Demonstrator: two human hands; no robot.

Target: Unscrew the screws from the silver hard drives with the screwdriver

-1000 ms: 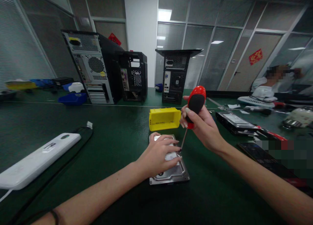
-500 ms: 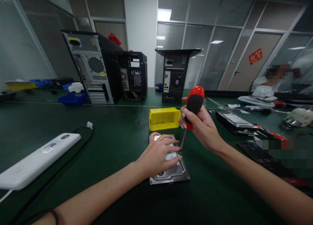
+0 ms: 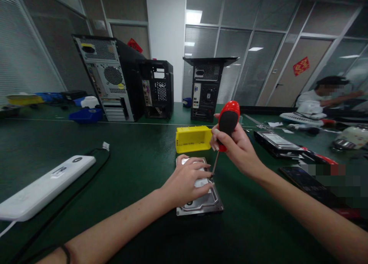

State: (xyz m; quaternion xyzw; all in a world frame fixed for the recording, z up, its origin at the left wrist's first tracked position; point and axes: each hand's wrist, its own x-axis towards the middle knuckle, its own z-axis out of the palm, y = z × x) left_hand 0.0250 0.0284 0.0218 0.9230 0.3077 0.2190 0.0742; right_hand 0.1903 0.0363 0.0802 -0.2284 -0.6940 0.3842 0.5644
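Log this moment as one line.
left hand: spread on hard drive; right hand: gripping red-black screwdriver; tip: at drive's right edge; yellow bin: beyond drive

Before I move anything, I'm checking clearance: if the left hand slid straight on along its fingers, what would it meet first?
The left hand would probably meet the screwdriver's metal shaft first, near its lower end. They look very close there; whether they touch is unclear.
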